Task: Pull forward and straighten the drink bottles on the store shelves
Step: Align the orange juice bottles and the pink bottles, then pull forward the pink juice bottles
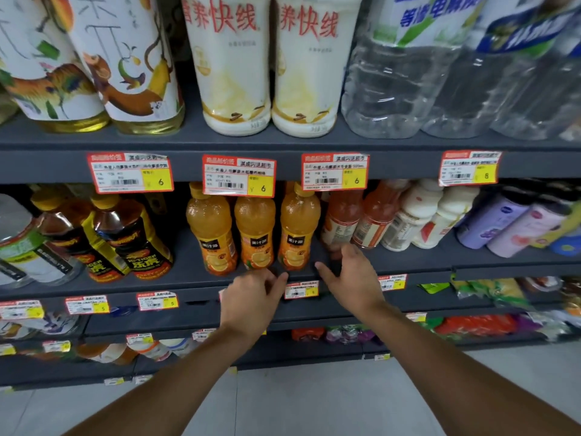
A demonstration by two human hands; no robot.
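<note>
Two bare forearms reach in from below. The left hand, fingers loosely curled and holding nothing, hovers at the front edge of the dark grey metal shelf. The right hand, fingers relaxed and spread, also grasps nothing. Three upright yellow-capped clear plastic orange juice bottles stand just behind both hands. Pink-red juice bottles stand to their right, and red-and-yellow paper price tags hang above.
</note>
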